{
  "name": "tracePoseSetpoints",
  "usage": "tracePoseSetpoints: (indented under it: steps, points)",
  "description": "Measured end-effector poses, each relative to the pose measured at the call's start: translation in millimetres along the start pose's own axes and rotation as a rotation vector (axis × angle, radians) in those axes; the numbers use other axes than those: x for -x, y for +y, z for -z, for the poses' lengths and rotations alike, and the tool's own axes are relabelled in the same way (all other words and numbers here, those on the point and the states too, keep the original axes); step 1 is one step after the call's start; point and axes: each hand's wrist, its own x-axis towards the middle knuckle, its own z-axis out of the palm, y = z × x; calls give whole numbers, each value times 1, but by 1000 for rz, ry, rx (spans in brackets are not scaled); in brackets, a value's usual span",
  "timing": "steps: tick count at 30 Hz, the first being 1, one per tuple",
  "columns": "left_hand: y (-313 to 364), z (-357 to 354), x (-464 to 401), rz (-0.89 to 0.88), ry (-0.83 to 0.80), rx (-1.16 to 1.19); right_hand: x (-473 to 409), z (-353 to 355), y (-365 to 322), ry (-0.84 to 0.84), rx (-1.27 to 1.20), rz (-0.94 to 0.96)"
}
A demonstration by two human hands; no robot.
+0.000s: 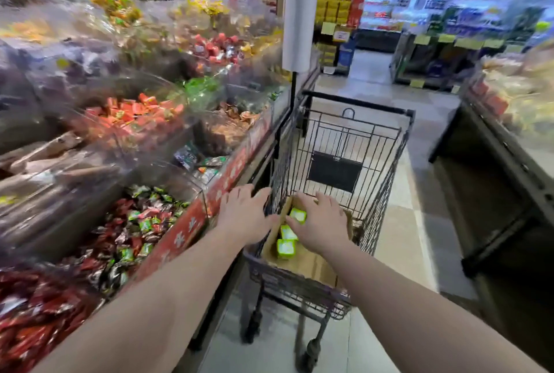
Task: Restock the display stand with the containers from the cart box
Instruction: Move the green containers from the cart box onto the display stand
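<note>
A brown cardboard box (311,261) lies in the wire shopping cart (344,162). Three small green-and-white containers show inside it: one (298,215) under my right hand's fingers, one (288,232) below it, one (286,248) nearest me. My right hand (322,222) reaches into the box with fingers spread, its thumb side touching the top container. My left hand (244,212) hovers flat and empty over the cart's left rim, beside the box. The display stand (180,237) with a red front band runs along the left, its clear bins full of wrapped snacks.
A white roll of bags on a black pole (299,18) stands at the stand's far corner, just beyond the cart. A dark shelf unit (494,192) lines the right side of the aisle. Tiled floor (419,180) runs between them toward lit coolers at the back.
</note>
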Motion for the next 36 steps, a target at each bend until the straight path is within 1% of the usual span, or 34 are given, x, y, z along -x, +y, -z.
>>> tracePoseSetpoints:
  steps: [5, 10, 12, 15, 20, 23, 27, 29, 31, 32, 34, 36]
  points:
    - [24, -44, -87, -56, -48, -2, -71, -18, 56, -30, -19, -83]
    - [19, -104, -185, -86, -124, 45, -157, -47, 113, -74, 44, -154]
    - [19, -129, -215, -82, -202, 76, -188, -63, 135, -134, 58, -165]
    - [17, -170, -251, -76, -316, 134, -226, -96, 162, -225, 40, -231]
    - [18, -235, -278, -28, -434, 198, -256, -156, 185, -402, -72, -343]
    - [18, -277, -285, 49, -419, 252, -273, -204, 201, -446, -130, -404]
    - [13, -332, -297, 147, -454, 292, -292, -279, 222, -486, -132, -509]
    - [10, -359, -301, 215, -460, 323, -302, -316, 229, -487, -117, -522]
    - [8, -381, -303, 264, -471, 254, -310, -348, 235, -492, -82, -541]
    - [5, -392, -302, 263, -448, 194, -314, -362, 237, -502, -69, -550]
    - [4, -409, -300, 231, -351, 88, -321, -383, 240, -522, -58, -561]
    - [5, -419, -296, 209, -274, 39, -325, -395, 244, -537, -86, -567]
